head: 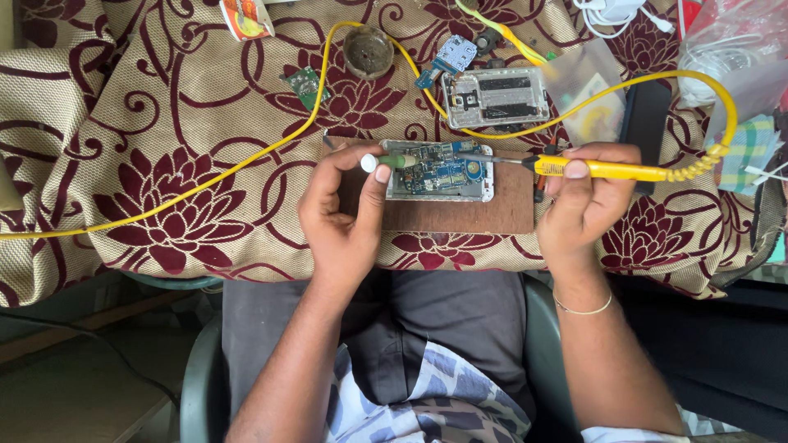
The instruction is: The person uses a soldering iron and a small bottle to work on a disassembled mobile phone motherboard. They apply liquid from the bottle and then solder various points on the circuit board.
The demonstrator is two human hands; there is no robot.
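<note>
Two hands are busy over one open phone [441,171]. It lies with its back off on a brown board [447,209], on the flowery cloth [164,164] in front of me. My right hand [584,201] is closed around a yellow soldering iron [607,170], and its thin metal tip points left at the blue circuit board inside the phone. My left hand [345,209] curls around a small stick with a green and white end [386,162], pinched between thumb and fingers at the phone's left edge.

I think I am at the part where one tiny spot gets heated. Next, I think the tip must land on just the right spot, and both hands must stay very still.

Some things I cannot make out. The spot under the tip is too small to see. I cannot tell if the tip touches the board or floats just above it. The yellow cord [246,156] runs off the left edge. A second opened phone [495,97] sits further back, with small loose parts beside it.
</note>
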